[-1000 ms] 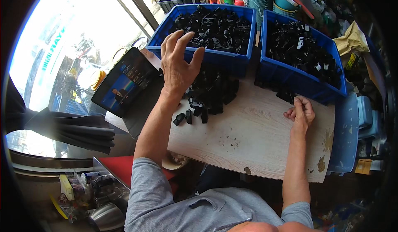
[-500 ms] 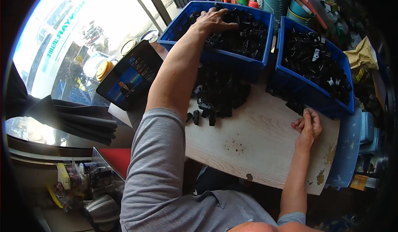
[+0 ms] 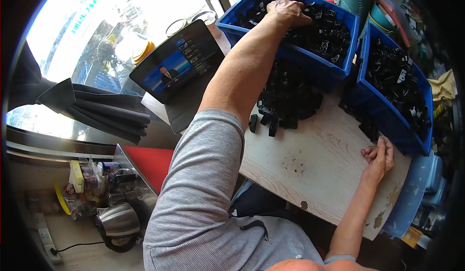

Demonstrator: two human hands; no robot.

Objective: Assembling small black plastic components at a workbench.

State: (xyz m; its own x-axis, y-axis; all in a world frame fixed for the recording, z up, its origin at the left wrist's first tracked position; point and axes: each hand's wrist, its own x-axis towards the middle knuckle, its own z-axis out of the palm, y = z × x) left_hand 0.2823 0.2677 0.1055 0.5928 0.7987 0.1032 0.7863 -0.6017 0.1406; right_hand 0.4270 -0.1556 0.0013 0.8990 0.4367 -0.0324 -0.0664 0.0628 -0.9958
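Note:
My left hand (image 3: pixel 288 12) reaches far forward into the left blue bin (image 3: pixel 295 58), fingers curled down among the black plastic parts (image 3: pixel 324 34) that fill it. Whether it grips any of them is hidden. My right hand (image 3: pixel 380 157) rests on the pale wooden table (image 3: pixel 310 169), fingers curled together, right beside the near wall of the right blue bin (image 3: pixel 387 126), which also holds black parts. I see nothing in that hand. A loose pile of black parts (image 3: pixel 288 101) lies on the table below my left forearm.
A tablet (image 3: pixel 177 67) with a lit screen leans at the table's left, in front of a bright window. Dark folded cloth (image 3: pixel 92 109) hangs left of it. A steel kettle (image 3: pixel 118 222) and clutter sit low on the left. Blue stools (image 3: pixel 411 203) stand on the right.
My left hand has moved from above the table pile forward into the left bin and curled down into the parts. My right hand has stayed by the right bin.

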